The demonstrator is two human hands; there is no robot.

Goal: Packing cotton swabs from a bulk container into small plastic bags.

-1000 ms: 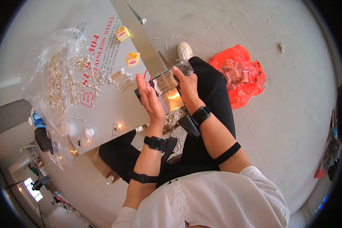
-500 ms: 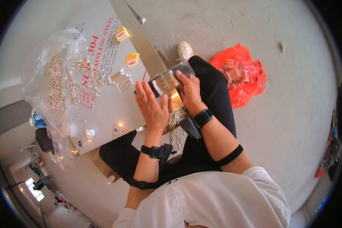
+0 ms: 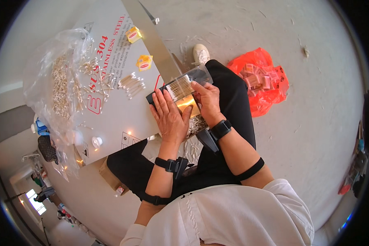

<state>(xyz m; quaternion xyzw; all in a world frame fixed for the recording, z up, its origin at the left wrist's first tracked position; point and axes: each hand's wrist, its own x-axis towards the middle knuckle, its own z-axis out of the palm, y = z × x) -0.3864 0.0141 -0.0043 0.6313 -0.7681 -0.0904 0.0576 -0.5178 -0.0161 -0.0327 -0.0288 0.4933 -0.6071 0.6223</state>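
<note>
Two bare hands worked at the right edge of the table (image 3: 110, 139), where one row of cotton swabs (image 3: 179, 87) lay side by side on a black tray (image 3: 159, 92). The left hand (image 3: 171, 121) lay flat, fingers extended and close together, thumb set apart, its fingertips against the tray at the table edge. The right hand (image 3: 209, 102), beyond the table edge, was curled with its thumb near the right end of the row; whether it pinched the swabs or the clear plastic sheet (image 3: 203, 74) beside them could not be told. A shiny gold plate (image 3: 189, 101) showed between the hands, just off the table edge. Loose swabs (image 3: 131, 85) lay on the table, and two yellow boxes stood on it. A red bag (image 3: 256, 105) lay on the floor, right of the table. Handling, as judged: the swabs were very light, with thin, stiff shafts prone to rolling and snapping and soft tips easily soiled. The recommended hold was across the shafts, at mid-length, with even, gentle pressure from both ends of the row.
</note>
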